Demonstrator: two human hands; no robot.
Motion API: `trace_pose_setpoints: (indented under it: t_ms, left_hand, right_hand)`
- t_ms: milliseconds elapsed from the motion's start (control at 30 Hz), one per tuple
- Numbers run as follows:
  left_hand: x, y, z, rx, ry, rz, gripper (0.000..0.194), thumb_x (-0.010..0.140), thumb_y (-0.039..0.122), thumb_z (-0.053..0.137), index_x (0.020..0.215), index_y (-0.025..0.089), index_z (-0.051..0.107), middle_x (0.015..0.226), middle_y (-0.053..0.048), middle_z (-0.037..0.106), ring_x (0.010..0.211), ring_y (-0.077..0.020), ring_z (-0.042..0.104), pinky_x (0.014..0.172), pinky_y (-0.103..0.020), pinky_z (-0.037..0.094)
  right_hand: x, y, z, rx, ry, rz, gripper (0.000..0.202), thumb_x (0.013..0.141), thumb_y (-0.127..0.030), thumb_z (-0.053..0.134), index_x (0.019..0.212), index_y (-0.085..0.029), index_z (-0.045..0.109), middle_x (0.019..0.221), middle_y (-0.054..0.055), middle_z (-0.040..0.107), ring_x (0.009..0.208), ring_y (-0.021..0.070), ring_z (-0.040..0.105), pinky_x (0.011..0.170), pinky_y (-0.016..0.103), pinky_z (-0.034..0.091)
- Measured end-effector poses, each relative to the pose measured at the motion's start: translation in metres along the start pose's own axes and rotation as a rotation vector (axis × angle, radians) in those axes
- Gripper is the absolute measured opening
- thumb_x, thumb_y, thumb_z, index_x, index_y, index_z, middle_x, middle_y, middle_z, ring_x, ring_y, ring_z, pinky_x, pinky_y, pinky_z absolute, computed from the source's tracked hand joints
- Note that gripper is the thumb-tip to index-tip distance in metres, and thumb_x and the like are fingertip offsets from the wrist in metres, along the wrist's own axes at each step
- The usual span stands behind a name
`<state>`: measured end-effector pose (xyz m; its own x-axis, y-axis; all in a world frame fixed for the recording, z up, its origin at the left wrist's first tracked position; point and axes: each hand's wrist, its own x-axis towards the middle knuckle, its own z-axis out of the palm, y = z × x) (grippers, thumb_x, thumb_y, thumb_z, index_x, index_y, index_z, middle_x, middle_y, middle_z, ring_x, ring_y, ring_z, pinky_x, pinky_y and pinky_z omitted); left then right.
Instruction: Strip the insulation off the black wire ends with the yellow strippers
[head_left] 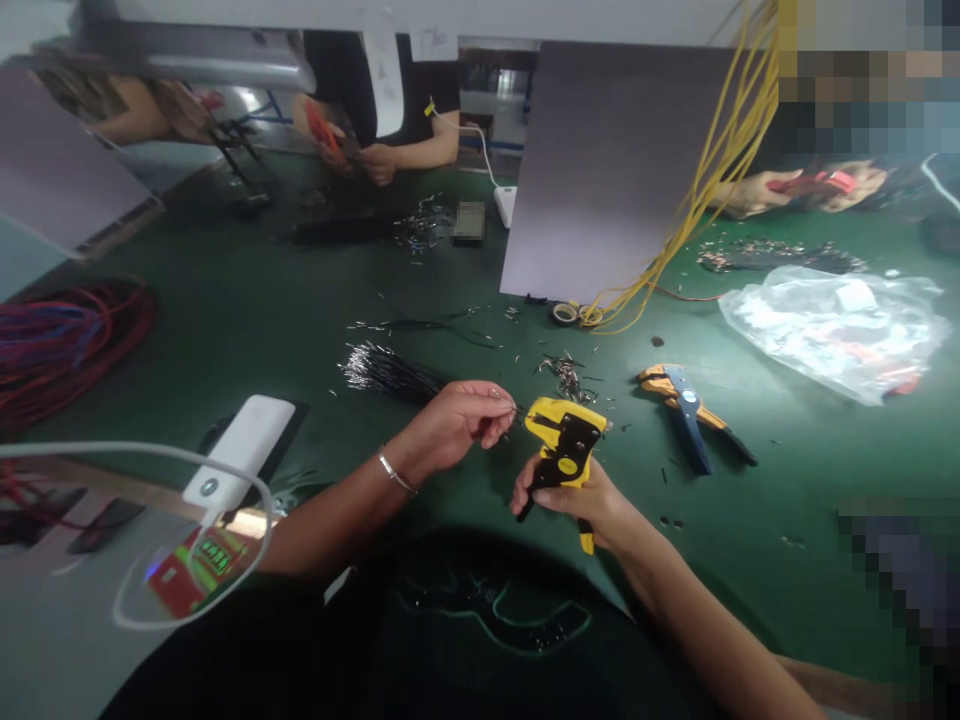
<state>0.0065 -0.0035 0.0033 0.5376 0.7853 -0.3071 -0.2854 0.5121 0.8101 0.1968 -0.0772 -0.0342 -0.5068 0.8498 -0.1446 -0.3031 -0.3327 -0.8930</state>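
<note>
My right hand [574, 495] is wrapped round the handles of a yellow and black wire stripper [568, 440], its jaws turned to the left. Just left of those jaws, my left hand [469, 420] pinches what looks like a thin black wire; its end is too small to make out clearly. A bundle of short black wires [397, 372] with bright stripped ends lies beyond my left wrist. Behind the stripper is a small heap of wire scraps [568, 375].
A blue and orange wire stripper [686, 410] lies at right, near a clear plastic bag [832, 325]. Yellow wires [697, 220] hang beside a grey panel [600, 170]. A white power bank [240, 450] and red-blue wire coils [67, 340] lie left. Co-workers' hands [379, 162] show across the table.
</note>
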Motion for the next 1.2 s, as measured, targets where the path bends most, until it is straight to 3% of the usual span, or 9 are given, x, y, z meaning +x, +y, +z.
trace_pose_setpoints:
  t_ms: [367,1200]
  left_hand:
    - [0.0024,-0.0009,0.0013,-0.18,-0.006,-0.163,0.007,0.066,0.014,0.068,0.069,0.009,0.063,0.062,-0.002,0.057,0.05,-0.0051,0.046,0.044,-0.019,0.029]
    - [0.0019,-0.0075,0.001,-0.219,0.008,-0.189,0.01,0.066,0.012,0.07,0.073,0.008,0.065,0.064,-0.003,0.059,0.053,-0.0056,0.05,0.048,-0.017,0.034]
  right_hand:
    - [-0.0006,0.0064,0.003,0.046,-0.02,0.021,0.027,0.07,-0.034,0.079,0.084,-0.015,0.066,0.071,0.005,0.069,0.068,0.0224,0.067,0.07,0.039,0.054]
    - [-0.0009,0.0064,0.0011,0.086,-0.004,0.025,0.021,0.073,-0.027,0.077,0.084,-0.013,0.066,0.071,0.006,0.069,0.066,0.0221,0.066,0.07,0.041,0.053]
